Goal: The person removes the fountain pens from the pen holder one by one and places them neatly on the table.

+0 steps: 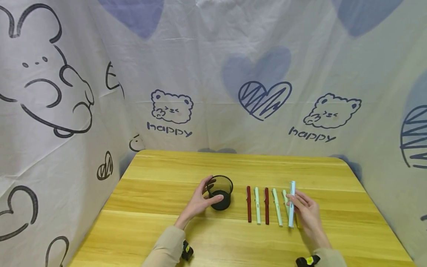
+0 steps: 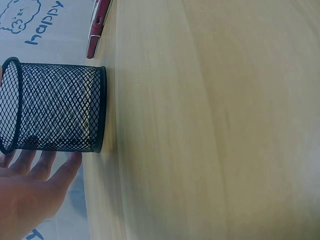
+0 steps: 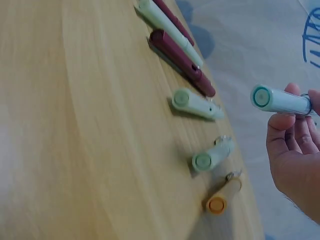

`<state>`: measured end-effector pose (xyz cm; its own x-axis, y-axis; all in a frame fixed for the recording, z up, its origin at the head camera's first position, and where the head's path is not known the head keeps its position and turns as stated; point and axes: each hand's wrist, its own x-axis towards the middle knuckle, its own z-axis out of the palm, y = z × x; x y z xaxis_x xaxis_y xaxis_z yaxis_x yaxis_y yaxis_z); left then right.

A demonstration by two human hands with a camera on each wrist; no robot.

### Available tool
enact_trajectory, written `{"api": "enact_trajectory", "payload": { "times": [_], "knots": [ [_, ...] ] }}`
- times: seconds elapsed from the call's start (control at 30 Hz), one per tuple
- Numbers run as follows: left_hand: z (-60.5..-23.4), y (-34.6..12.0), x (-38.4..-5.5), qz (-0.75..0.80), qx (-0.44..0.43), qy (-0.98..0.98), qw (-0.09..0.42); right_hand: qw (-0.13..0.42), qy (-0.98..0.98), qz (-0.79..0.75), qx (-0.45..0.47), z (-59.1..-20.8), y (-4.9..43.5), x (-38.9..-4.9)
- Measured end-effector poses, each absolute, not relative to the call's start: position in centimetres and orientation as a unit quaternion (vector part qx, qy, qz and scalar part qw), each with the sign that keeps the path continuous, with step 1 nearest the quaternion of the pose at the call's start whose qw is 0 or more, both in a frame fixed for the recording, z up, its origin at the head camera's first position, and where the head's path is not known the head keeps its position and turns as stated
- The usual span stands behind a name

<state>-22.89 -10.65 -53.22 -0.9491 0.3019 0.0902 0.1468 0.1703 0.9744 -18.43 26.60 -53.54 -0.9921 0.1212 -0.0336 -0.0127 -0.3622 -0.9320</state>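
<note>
A black wire-mesh pen holder (image 1: 226,202) stands upright on the table. My left hand (image 1: 199,202) grips it from the left, thumb across the near side and fingers around the far side. In the left wrist view the mesh cup (image 2: 60,107) hides part of those fingers. Between thumb and fingertips my right hand (image 1: 309,214) pinches a light blue pen (image 1: 291,207), raised over the right end of a row of pens. The right wrist view shows this pen's round end (image 3: 261,96) toward the camera, well above the table.
The row holds a dark red pen (image 1: 248,204), a light green pen (image 1: 257,205), another dark red pen (image 1: 266,205) and two more light green pens (image 3: 197,104). An orange pen (image 3: 223,196) lies last, mostly hidden in the head view. Printed cloth (image 1: 207,74) hangs behind the wooden table (image 1: 160,167).
</note>
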Motion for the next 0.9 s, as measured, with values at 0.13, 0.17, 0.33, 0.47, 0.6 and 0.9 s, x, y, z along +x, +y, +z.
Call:
{"api": "enact_trajectory", "payload": {
  "times": [0.13,0.17,0.33,0.47,0.6,0.9],
  "knots": [
    [-53.3,-10.7,-23.0,0.626,0.149,0.763,0.061,0.049,-0.544,0.836,-0.046,-54.0,27.4,-18.4],
    [-53.4,-10.7,-23.0,0.626,0.15,0.763,0.061,0.05,-0.542,0.838,-0.048,-54.1,27.5,-18.4],
    [-53.4,-10.7,-23.0,0.626,0.151,0.763,0.06,0.044,-0.56,0.823,-0.078,-54.4,28.5,-18.5],
    [-53.3,-10.6,-23.0,0.627,0.149,0.763,0.062,0.038,-0.576,0.81,-0.103,-54.4,29.1,-18.5],
    [-53.3,-10.7,-23.0,0.627,0.149,0.762,0.062,0.041,-0.584,0.804,-0.104,-54.5,29.7,-18.6],
    [-53.3,-10.6,-23.0,0.637,0.144,0.755,0.062,0.031,-0.602,0.783,-0.154,-54.8,30.7,-18.6]
  ]
}}
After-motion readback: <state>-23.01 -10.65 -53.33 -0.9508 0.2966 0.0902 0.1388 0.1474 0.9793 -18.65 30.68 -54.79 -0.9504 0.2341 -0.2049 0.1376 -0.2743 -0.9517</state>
